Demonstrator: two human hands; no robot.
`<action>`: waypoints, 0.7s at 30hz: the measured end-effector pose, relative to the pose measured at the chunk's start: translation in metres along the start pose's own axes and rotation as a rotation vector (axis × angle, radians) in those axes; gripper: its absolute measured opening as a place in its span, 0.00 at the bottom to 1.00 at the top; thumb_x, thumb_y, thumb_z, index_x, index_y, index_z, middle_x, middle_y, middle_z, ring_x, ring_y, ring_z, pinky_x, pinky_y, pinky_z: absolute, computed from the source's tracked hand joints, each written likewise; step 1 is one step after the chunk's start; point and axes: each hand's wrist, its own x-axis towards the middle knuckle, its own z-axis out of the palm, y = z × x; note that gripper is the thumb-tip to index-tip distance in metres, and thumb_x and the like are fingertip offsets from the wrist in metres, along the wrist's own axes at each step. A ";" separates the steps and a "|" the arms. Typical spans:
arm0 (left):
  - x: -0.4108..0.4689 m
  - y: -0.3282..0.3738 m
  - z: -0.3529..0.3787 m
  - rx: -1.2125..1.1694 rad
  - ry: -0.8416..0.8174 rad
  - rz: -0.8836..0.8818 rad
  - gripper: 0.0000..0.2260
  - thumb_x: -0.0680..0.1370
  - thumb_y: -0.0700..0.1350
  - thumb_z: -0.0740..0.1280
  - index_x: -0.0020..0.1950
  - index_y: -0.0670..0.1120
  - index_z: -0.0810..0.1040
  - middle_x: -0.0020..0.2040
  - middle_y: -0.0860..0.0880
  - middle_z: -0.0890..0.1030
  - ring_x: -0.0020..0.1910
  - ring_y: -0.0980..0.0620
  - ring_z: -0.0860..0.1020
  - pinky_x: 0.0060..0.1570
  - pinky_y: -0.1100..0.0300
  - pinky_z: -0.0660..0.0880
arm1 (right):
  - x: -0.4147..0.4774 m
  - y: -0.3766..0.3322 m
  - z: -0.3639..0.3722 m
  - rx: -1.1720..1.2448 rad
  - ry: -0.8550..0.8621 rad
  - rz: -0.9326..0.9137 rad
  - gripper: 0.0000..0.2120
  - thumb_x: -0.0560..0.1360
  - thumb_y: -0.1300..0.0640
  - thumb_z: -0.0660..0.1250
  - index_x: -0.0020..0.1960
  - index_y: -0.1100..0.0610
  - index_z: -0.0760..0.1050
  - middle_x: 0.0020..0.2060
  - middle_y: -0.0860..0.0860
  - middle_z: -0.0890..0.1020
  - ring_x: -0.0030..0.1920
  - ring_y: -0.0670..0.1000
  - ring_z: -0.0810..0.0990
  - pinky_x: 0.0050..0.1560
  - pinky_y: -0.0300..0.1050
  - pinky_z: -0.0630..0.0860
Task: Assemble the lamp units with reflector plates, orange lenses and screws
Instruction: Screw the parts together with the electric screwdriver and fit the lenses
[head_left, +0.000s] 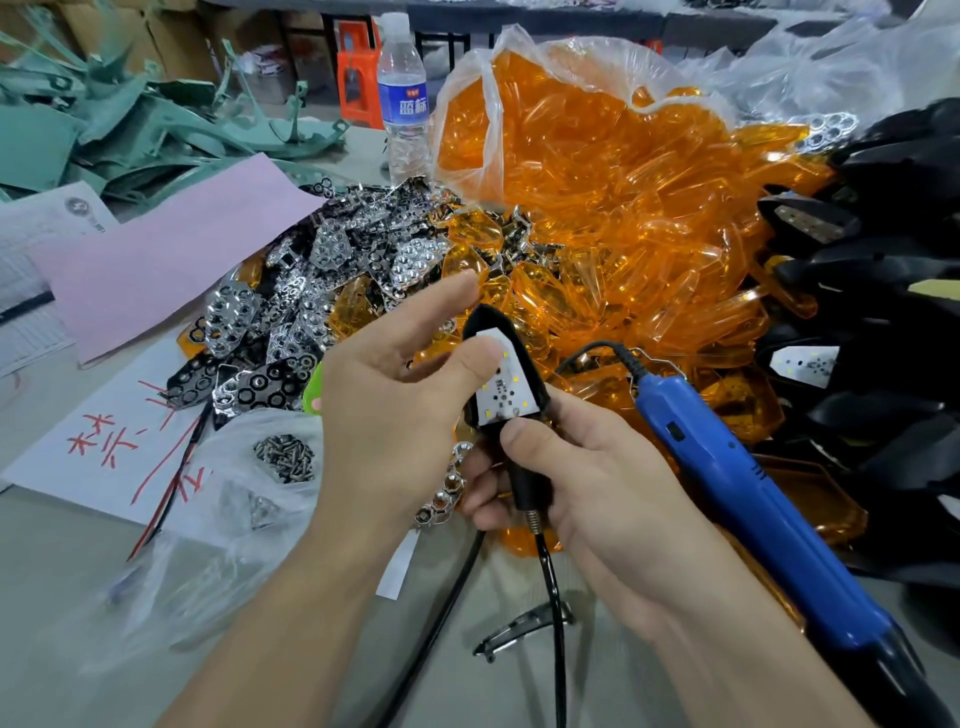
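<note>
- Right hand (587, 467), closest to the viewer at lower centre, curls its fingers and thumb round the narrow stem of a black teardrop-shaped lamp unit (506, 384), holding it upright with its open face towards the camera.
- A white LED board sits in that face, and a black cable hangs from the bottom of the stem.
- Left hand (395, 410) is just beside the unit on its left. Its fingers are loose and spread, gripping nothing, and the thumb tip rests on the upper left of the board.
- A blue plastic electric screwdriver (727, 467) lies along the outer side of the right hand and forearm.
- A strip of chrome reflector cells (447, 488) shows below the hands; whether any finger touches it I cannot tell.
- A heap of chrome reflector plates (332, 260) lies beyond the left hand.
- Translucent orange lenses (623, 218) spill from a clear plastic bag behind both hands.
- Small steel screws (284, 457) lie in a clear bag left of the left wrist.
- More black lamp housings (883, 260) are piled at the far right.
- A clear water bottle with a blue label (402, 98) stands at the back of the grey table (52, 597).
</note>
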 end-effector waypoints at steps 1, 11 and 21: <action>-0.001 0.002 0.002 -0.046 -0.022 -0.065 0.15 0.73 0.43 0.74 0.59 0.53 0.87 0.56 0.55 0.87 0.56 0.57 0.84 0.52 0.61 0.80 | 0.000 -0.001 0.000 -0.002 0.006 -0.002 0.09 0.84 0.65 0.60 0.58 0.58 0.78 0.36 0.58 0.82 0.34 0.54 0.82 0.35 0.43 0.81; -0.002 0.007 0.004 0.009 -0.206 -0.152 0.09 0.78 0.45 0.67 0.44 0.49 0.87 0.45 0.46 0.88 0.45 0.41 0.85 0.45 0.41 0.81 | 0.003 0.003 -0.001 -0.129 0.142 -0.097 0.04 0.82 0.61 0.66 0.53 0.58 0.79 0.35 0.54 0.82 0.29 0.55 0.81 0.28 0.45 0.78; -0.003 0.002 0.005 0.214 -0.193 -0.002 0.11 0.80 0.45 0.66 0.44 0.52 0.87 0.42 0.53 0.87 0.44 0.53 0.85 0.45 0.52 0.80 | 0.004 0.006 -0.002 -0.281 0.201 -0.169 0.08 0.83 0.60 0.64 0.48 0.53 0.80 0.29 0.51 0.78 0.23 0.52 0.76 0.21 0.43 0.69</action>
